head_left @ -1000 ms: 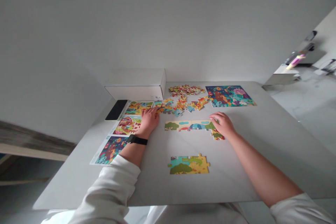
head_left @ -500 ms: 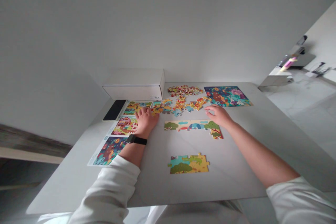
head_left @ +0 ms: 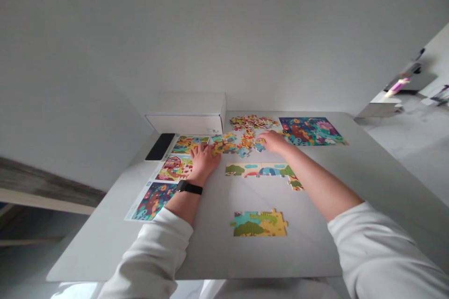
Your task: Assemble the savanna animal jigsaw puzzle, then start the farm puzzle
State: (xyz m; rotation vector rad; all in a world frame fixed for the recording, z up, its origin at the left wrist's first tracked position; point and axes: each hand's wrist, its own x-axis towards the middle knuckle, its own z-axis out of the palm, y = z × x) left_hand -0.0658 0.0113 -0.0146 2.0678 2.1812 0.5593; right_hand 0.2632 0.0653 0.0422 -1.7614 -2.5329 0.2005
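Observation:
My left hand (head_left: 204, 161), wearing a black watch on the wrist, rests with its fingers apart on the right edge of the printed picture sheet (head_left: 165, 176). Its thumb side touches loose puzzle pieces (head_left: 224, 142). Over the right end of that loose row, my right hand (head_left: 275, 141) has its fingers drawn together on a puzzle piece, mostly hidden under them. Nearer me lies a joined strip of puzzle (head_left: 250, 169) with trees and a blue elephant; my right forearm covers its right end. Closer still sits a joined block (head_left: 259, 224) with a green crocodile.
A heap of pieces (head_left: 253, 122) lies at the back, beside a dark colourful picture (head_left: 312, 131). At the back left stand a white box (head_left: 185, 121) and a black phone (head_left: 160, 146). The grey table (head_left: 217, 257) meets the wall behind.
My right hand has moved left from beside the loose row onto its pieces, and its fingers have closed. My left hand stays on the sheet. The view has shifted slightly.

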